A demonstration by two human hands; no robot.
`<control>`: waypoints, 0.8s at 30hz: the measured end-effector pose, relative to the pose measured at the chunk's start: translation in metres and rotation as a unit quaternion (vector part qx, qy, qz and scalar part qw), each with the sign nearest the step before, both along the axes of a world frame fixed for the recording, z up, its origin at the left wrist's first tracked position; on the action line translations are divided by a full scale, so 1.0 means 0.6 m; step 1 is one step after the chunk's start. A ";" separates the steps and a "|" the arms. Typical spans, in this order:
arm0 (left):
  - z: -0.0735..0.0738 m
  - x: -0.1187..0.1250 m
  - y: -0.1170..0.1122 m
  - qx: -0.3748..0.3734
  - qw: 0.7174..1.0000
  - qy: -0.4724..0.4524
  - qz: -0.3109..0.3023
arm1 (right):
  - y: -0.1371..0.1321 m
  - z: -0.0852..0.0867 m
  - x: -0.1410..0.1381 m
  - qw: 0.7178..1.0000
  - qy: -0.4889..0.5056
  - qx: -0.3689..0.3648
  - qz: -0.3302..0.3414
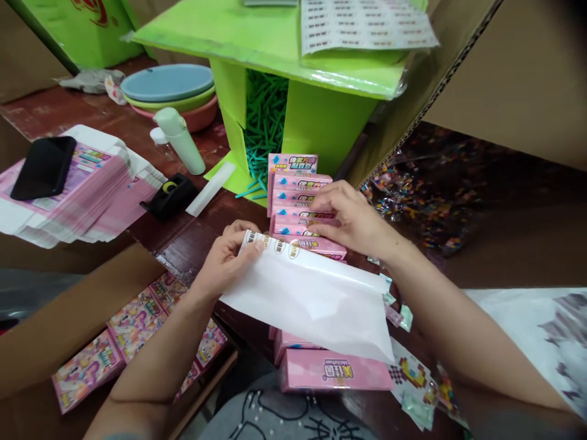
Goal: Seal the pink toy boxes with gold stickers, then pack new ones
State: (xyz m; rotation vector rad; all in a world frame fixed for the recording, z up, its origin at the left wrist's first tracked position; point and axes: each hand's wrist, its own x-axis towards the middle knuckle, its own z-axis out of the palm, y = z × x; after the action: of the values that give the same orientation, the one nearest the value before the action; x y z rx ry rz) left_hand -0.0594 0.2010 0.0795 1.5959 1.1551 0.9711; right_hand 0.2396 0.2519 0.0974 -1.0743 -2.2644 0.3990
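My left hand (233,256) pinches the upper left corner of a white sticker sheet (312,299). A short row of round printed stickers remains along the sheet's top edge, and the rest of its surface is bare. Beyond the sheet, a row of pink boxes (293,183) stands packed front to back. My right hand (351,217) rests at the right side of that row, its bent fingers and thumb apart and touching the box tops. Under the sheet's lower edge, a nearer pink box (337,370) shows. The sheet hides the middle of the row.
A green carton (330,116) with green sticks (266,110) stands behind the boxes, a label sheet (367,24) on top. At left are flat box blanks (92,189), a phone (44,166), a tape dispenser (170,195) and a bottle (181,140). Small packets (417,403) lie right.
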 end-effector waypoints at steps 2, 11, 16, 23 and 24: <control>0.001 0.002 0.005 0.000 1.000 0.004 0.002 | -0.001 0.003 0.005 0.999 -0.053 0.007 -0.008; 0.006 0.022 0.025 0.013 1.000 0.011 -0.005 | -0.030 0.063 -0.018 0.986 0.050 -0.091 0.131; 0.000 0.024 0.033 0.011 1.000 0.014 0.006 | 0.004 0.051 -0.017 0.995 0.062 -0.068 0.042; -0.003 0.018 0.035 0.019 1.000 0.019 0.013 | 0.037 0.001 -0.016 0.995 -0.069 0.018 -0.071; -0.002 0.017 0.036 0.020 1.000 0.017 0.012 | 0.036 0.000 -0.015 0.993 -0.079 0.032 -0.077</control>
State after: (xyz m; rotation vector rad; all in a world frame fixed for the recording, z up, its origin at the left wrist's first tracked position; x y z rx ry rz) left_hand -0.0489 0.2225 0.0781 1.6392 1.1869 0.9909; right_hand 0.2305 0.2733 0.0973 -1.2760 -2.2931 0.1815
